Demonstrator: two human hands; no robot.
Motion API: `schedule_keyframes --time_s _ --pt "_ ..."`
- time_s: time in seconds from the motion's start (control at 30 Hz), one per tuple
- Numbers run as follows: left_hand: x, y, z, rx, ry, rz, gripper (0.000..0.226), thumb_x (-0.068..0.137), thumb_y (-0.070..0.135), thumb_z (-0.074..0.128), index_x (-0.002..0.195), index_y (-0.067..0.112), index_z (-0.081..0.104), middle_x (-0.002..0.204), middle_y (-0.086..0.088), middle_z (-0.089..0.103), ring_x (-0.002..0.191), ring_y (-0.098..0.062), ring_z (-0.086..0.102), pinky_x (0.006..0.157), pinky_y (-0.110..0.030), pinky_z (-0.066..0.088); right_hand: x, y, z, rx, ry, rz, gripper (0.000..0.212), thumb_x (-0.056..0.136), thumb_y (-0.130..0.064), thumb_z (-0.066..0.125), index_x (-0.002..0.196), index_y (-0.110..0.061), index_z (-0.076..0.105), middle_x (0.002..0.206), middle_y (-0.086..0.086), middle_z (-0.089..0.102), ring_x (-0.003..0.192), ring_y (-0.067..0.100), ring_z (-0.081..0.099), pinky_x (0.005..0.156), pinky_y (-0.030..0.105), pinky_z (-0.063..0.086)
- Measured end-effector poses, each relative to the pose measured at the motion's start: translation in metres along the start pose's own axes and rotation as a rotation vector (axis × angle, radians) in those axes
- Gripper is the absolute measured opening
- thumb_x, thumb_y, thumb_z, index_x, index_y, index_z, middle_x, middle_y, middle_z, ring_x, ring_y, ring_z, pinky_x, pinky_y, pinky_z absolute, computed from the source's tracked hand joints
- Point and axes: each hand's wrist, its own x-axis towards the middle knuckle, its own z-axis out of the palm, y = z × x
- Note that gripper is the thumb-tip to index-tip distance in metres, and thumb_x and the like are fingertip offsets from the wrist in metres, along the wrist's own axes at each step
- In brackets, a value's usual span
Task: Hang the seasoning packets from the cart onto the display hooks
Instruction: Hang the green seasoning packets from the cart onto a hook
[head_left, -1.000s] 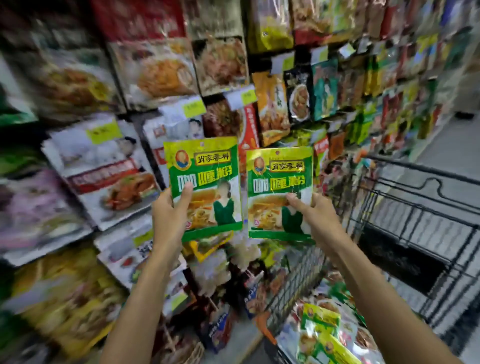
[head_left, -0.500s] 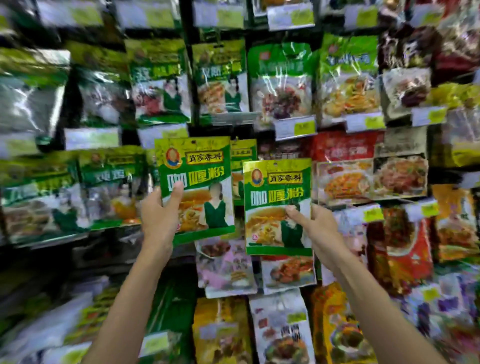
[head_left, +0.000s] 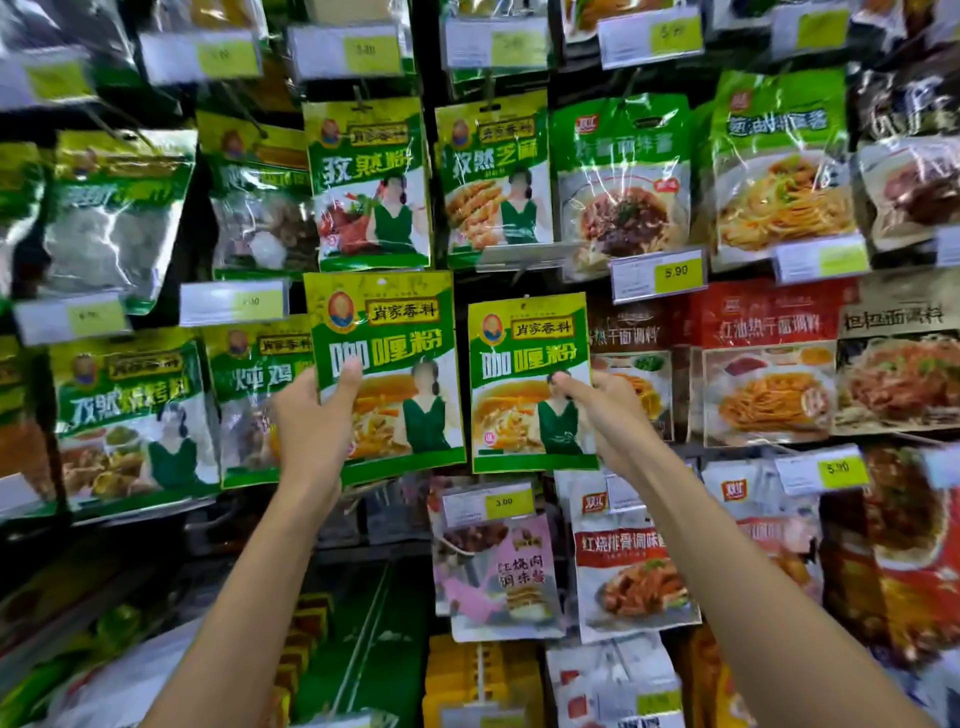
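I hold two identical green and yellow curry powder packets up in front of the display wall. My left hand (head_left: 317, 415) grips the left packet (head_left: 389, 332) by its left edge, thumb across the front. My right hand (head_left: 605, 410) pinches the right packet (head_left: 519, 353) at its right edge. The left packet sits a little higher and nearer; its hang hole is at the top. Both cover the row behind them, so any hook there is hidden. The cart is out of view.
Hooked rows of green seasoning packets (head_left: 369, 182) hang above and to the left. Red sauce packets (head_left: 763, 364) fill the right. Price tags (head_left: 657, 273) stick out on hook ends. A tag (head_left: 488, 504) and pink packet (head_left: 498, 566) hang just below my hands.
The view has swung from the cart and aisle to face the display wall squarely. Both hands kept their packets and carried them closer to the green-packet rows.
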Motion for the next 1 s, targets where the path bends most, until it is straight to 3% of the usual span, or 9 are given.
schedule_keyframes --time_s 0.1,0.27,0.37,0.43,0.5,0.57,0.67,0.83,1.0 --pt "0.003 -0.002 0.008 0.014 -0.022 -0.042 0.064 0.088 0.045 0.058 0.117 -0.011 0.049 0.124 -0.029 0.054 0.112 -0.038 0.055 0.099 -0.057 0.042 0.012 -0.003 -0.001 0.03 -0.011 0.006 0.015 0.09 -0.019 0.064 0.089 -0.004 0.063 0.079 -0.01 0.057 0.084 0.007 0.054 0.087 0.032 0.037" --pt "0.007 -0.009 0.017 0.038 0.003 0.012 0.04 0.091 0.041 0.057 0.07 0.016 0.033 0.074 -0.01 0.038 0.07 -0.022 0.04 0.067 -0.039 0.038 0.022 -0.001 -0.003 0.032 -0.012 0.028 0.013 0.085 -0.013 0.065 0.082 0.0 0.066 0.098 0.006 0.069 0.108 0.02 0.058 0.071 0.023 0.045" --pt "0.003 -0.01 0.021 0.039 0.005 0.027 0.031 0.091 0.041 0.057 0.072 0.022 0.042 0.08 -0.009 0.046 0.079 -0.019 0.047 0.074 -0.037 0.04 0.028 0.002 -0.002 -0.008 0.009 0.029 0.028 0.082 -0.011 0.064 0.062 -0.007 0.045 0.12 0.024 0.061 0.12 0.031 0.051 0.093 0.039 0.045" --pt "0.0 -0.011 0.024 0.038 0.013 0.023 0.021 0.092 0.039 0.058 0.102 0.021 0.06 0.1 -0.007 0.059 0.095 -0.019 0.055 0.091 -0.04 0.046 0.034 0.003 0.001 -0.041 0.014 0.032 0.022 0.081 -0.011 0.064 0.073 -0.009 0.044 0.131 0.032 0.049 0.125 0.037 0.044 0.105 0.051 0.034" --pt "-0.001 -0.011 0.026 0.043 -0.003 0.037 0.01 0.093 0.034 0.058 0.093 0.025 0.062 0.089 0.001 0.063 0.087 -0.017 0.058 0.088 -0.044 0.048 0.043 0.005 0.004 -0.06 0.023 0.051 0.016 0.082 -0.012 0.064 0.085 -0.008 0.049 0.131 0.03 0.05 0.124 0.035 0.045 0.104 0.05 0.035" --pt "-0.004 -0.011 0.026 0.047 -0.016 0.026 0.018 0.093 0.034 0.057 0.076 0.028 0.058 0.077 -0.001 0.06 0.08 -0.021 0.057 0.079 -0.046 0.05 0.051 0.007 0.008 -0.078 0.034 0.069 0.015 0.083 -0.012 0.063 0.086 -0.005 0.05 0.121 0.019 0.056 0.116 0.032 0.049 0.09 0.047 0.043" --pt "-0.009 -0.012 0.03 0.02 -0.026 -0.04 0.037 0.091 0.04 0.057 0.103 0.005 0.063 0.104 -0.019 0.065 0.106 -0.033 0.058 0.095 -0.054 0.045 0.063 0.011 0.011 -0.183 0.057 0.05 0.016 0.087 -0.016 0.06 0.084 -0.004 0.048 0.098 0.011 0.051 0.097 0.027 0.048 0.068 0.036 0.037" --pt "-0.011 -0.014 0.036 -0.023 -0.082 -0.105 0.061 0.089 0.043 0.057 0.129 -0.002 0.051 0.128 -0.024 0.056 0.121 -0.035 0.052 0.1 -0.053 0.044 0.064 0.019 0.007 -0.367 0.108 -0.006 0.033 0.093 -0.028 0.058 0.105 0.003 0.06 0.095 0.013 0.061 0.088 0.028 0.057 0.072 0.031 0.039" --pt "-0.016 -0.019 0.047 -0.054 -0.078 -0.108 0.074 0.089 0.041 0.058 0.139 -0.008 0.034 0.137 -0.031 0.044 0.127 -0.038 0.045 0.106 -0.044 0.038 0.028 0.019 0.001 -0.395 0.368 -0.312 0.015 0.096 -0.019 0.055 0.103 -0.006 0.058 0.095 0.003 0.06 0.087 0.015 0.056 0.071 0.021 0.043"
